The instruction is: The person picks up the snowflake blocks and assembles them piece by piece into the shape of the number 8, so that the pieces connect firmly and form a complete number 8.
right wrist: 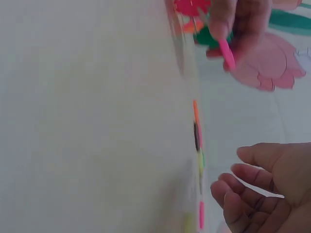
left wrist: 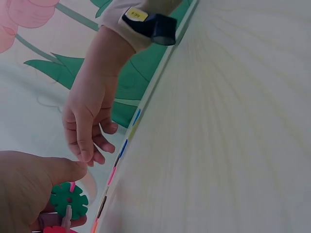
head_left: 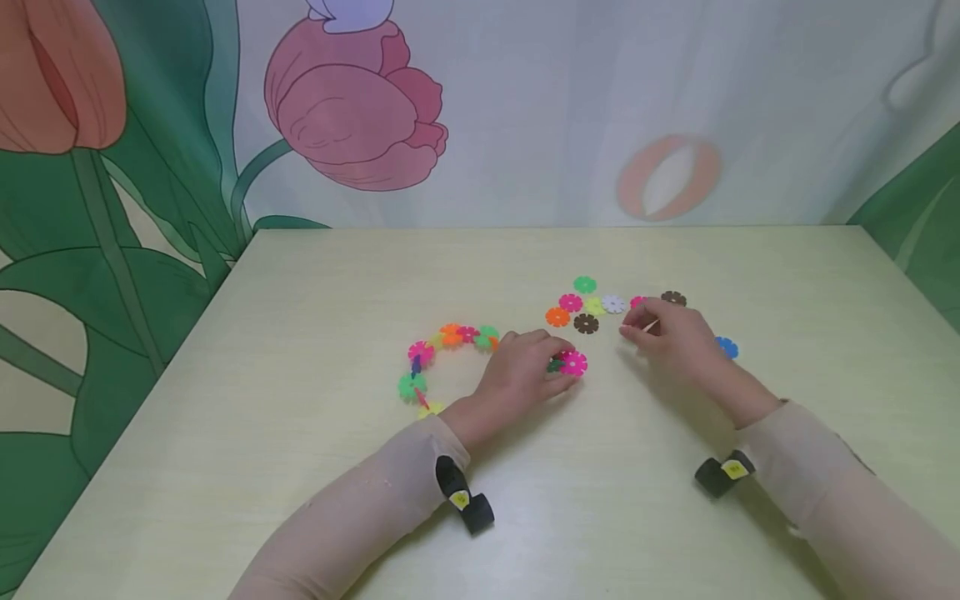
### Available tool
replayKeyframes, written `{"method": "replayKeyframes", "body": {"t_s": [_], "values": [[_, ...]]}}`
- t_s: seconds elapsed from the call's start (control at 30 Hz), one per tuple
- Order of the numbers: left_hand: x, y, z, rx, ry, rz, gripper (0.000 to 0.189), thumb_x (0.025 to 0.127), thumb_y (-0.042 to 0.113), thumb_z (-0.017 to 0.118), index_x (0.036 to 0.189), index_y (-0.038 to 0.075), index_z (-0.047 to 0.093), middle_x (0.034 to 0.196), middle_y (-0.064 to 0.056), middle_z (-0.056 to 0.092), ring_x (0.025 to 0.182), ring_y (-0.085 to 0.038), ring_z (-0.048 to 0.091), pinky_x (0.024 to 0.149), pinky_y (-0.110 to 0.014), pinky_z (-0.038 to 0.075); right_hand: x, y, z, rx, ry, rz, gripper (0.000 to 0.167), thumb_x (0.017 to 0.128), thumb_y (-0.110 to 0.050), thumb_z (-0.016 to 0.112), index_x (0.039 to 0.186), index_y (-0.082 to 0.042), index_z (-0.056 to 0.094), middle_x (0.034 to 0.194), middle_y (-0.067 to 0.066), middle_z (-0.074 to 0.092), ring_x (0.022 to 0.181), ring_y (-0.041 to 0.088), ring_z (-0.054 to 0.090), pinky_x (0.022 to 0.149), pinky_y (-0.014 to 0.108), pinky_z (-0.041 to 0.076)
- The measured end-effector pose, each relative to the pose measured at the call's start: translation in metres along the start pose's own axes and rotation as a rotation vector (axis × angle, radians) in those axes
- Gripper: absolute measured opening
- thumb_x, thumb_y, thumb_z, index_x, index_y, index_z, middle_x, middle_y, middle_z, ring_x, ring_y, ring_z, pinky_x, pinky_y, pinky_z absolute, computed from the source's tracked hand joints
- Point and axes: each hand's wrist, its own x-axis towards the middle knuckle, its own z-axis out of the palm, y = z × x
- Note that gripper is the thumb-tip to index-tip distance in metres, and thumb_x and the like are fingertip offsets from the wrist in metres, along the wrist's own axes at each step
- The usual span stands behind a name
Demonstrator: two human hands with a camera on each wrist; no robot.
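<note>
A chain of slotted plastic flower discs (head_left: pixel 412 387) curves across the table in several colours. My left hand (head_left: pixel 522 371) grips its right end, where a pink disc (head_left: pixel 574 363) and a green disc (left wrist: pixel 69 196) show by the fingertips. Part of the chain is hidden behind that hand. To the right, my right hand (head_left: pixel 672 337) hovers above the table beside the loose discs. Its fingers (right wrist: pixel 255 158) are loosely bent, with nothing between them in the right wrist view.
Loose discs lie beyond the hands, among them an orange disc (head_left: pixel 557 317), a brown disc (head_left: pixel 586 323), a white disc (head_left: pixel 613 304) and a green disc (head_left: pixel 585 285). A blue disc (head_left: pixel 727 347) lies behind the right wrist. A printed curtain (head_left: pixel 525 108) hangs behind the pale table (head_left: pixel 600 517).
</note>
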Motion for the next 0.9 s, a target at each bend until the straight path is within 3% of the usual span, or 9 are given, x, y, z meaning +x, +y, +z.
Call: {"method": "replayKeyframes", "body": {"t_s": [0.17, 0.37, 0.57, 0.9], "values": [[-0.001, -0.001, -0.001, 0.004, -0.004, 0.007, 0.038, 0.087, 0.035, 0.07, 0.121, 0.018, 0.067, 0.109, 0.003, 0.066, 0.102, -0.01, 0.06, 0.088, -0.027, 0.043, 0.019, 0.014, -0.023, -0.142, 0.01, 0.029, 0.03, 0.095, -0.021, 0.059, 0.115, 0.001, 0.059, 0.114, 0.022, 0.062, 0.101, 0.034, 0.057, 0.089, 0.048, 0.047], [-0.001, -0.002, 0.0, 0.007, -0.006, 0.001, 0.039, 0.087, 0.035, 0.071, 0.121, 0.018, 0.067, 0.11, 0.003, 0.066, 0.103, -0.01, 0.061, 0.088, -0.027, 0.043, 0.039, 0.034, -0.041, -0.248, -0.011, 0.074, 0.037, 0.096, -0.024, 0.057, 0.118, 0.005, 0.056, 0.118, 0.028, 0.059, 0.105, 0.042, 0.056, 0.089, 0.053, 0.045], [-0.002, -0.001, 0.001, -0.006, -0.011, 0.003, 0.039, 0.086, 0.033, 0.072, 0.12, 0.017, 0.067, 0.109, 0.002, 0.067, 0.102, -0.011, 0.061, 0.09, -0.029, 0.043, 0.047, 0.046, -0.044, -0.256, -0.024, 0.166, 0.046, 0.095, -0.032, 0.057, 0.118, 0.008, 0.053, 0.12, 0.03, 0.057, 0.105, 0.043, 0.054, 0.088, 0.053, 0.045], [-0.001, -0.002, 0.001, 0.009, -0.011, -0.001, 0.04, 0.085, 0.035, 0.072, 0.12, 0.017, 0.067, 0.11, 0.002, 0.067, 0.103, -0.011, 0.062, 0.089, -0.027, 0.042, 0.051, 0.05, -0.043, -0.23, -0.025, 0.189, 0.037, 0.091, -0.027, 0.064, 0.108, 0.005, 0.055, 0.113, 0.027, 0.057, 0.095, 0.037, 0.052, 0.078, 0.045, 0.045]]}}
